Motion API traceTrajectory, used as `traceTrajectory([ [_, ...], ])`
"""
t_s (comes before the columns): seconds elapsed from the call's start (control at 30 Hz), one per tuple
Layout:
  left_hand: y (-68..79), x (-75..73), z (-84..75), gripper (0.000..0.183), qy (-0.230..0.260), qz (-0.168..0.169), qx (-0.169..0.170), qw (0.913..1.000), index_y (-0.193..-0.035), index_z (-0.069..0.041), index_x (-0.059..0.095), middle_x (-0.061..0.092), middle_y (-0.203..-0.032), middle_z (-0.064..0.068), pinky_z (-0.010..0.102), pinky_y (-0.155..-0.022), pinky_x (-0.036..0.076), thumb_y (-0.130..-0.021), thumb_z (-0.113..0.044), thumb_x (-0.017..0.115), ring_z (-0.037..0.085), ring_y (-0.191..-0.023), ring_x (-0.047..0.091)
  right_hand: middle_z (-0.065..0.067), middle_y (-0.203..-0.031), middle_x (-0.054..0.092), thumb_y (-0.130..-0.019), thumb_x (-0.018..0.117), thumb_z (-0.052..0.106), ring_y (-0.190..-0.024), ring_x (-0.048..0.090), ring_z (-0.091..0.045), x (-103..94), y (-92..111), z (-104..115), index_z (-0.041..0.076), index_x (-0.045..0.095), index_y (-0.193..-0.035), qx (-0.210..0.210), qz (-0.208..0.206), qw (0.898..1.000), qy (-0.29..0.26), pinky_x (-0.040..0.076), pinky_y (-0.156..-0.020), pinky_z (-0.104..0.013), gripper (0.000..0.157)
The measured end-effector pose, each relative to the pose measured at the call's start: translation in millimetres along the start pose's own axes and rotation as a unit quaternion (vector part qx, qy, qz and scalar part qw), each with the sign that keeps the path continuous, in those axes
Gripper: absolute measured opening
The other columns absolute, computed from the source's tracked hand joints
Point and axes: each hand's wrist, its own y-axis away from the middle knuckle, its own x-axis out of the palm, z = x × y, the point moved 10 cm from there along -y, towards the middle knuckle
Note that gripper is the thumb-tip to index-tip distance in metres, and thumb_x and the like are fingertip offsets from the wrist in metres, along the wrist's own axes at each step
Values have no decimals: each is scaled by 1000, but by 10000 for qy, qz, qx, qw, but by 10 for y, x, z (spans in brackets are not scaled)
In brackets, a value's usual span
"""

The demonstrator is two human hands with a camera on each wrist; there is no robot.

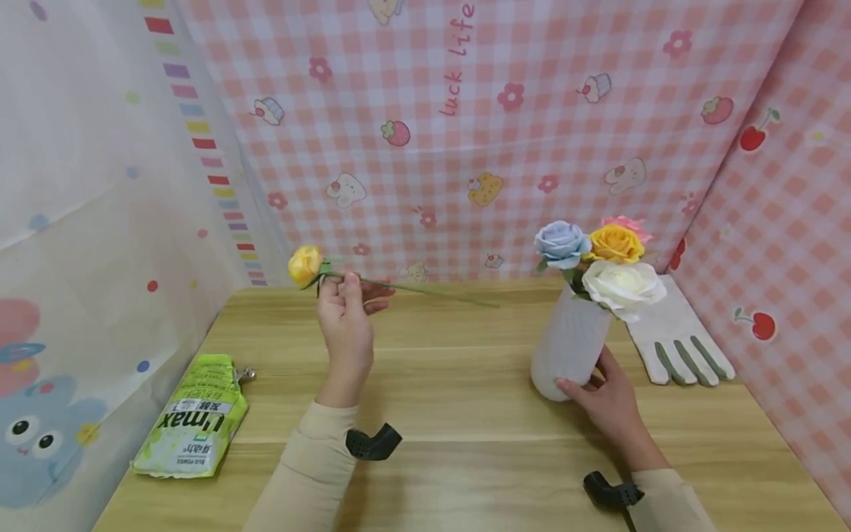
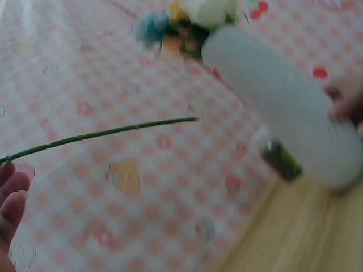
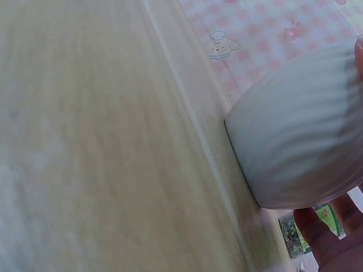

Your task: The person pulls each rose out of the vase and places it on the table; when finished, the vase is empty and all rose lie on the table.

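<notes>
My left hand (image 1: 347, 325) pinches the green stem (image 1: 439, 293) of an artificial yellow rose (image 1: 305, 267) between thumb and fingers, above the back left of the table. Its bloom points left and the bare stem end reaches right, apart from the vase. On the right, my right hand (image 1: 608, 399) grips the lower part of a white ribbed vase (image 1: 570, 346), thumb in front and fingers round the side. Blue (image 1: 562, 244), yellow (image 1: 615, 244), white (image 1: 623, 285) and pink (image 1: 628, 227) roses fill its mouth. The left wrist view shows the stem end (image 2: 181, 120) left of the vase (image 2: 272, 85).
A white work glove (image 1: 685, 325) with grey-green fingers lies behind the vase at right. A green pouch (image 1: 193, 421) lies on the left of the wooden table (image 1: 439, 399), a small shiny thing (image 1: 246, 374) beside it. Pink checked cloth (image 1: 465, 162) hangs behind.
</notes>
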Motion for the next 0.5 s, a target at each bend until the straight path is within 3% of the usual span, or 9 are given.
traceTrajectory([
  [0.13,-20,-285,211,23,-872,301,-411,9949,-102,-5,51,69,-87,21,30,-61,56,-103,-26,43,21,-69,69,-15,-135,48,-81,78,10,-113,46,0,11,-46,-177,6,37,-144,-52,-29,9999,-86,45,-83,-12,76],
  [0.3,11,-603,383,22,-1781,433,-938,9786,-106,3,55,65,-85,31,27,-60,56,-102,-18,47,16,-62,66,-12,-133,50,-80,79,11,-113,48,-1,22,-49,-283,9,38,-143,-81,-60,9998,-160,45,-84,-13,75],
  [0.5,-66,-1021,655,24,-2320,266,-1010,9671,-103,7,65,65,-77,23,22,-56,54,-97,-16,57,22,-62,66,-13,-133,50,-81,79,15,-114,48,-3,17,-43,-299,9,38,-143,-39,-65,9998,-166,45,-85,-13,75],
])
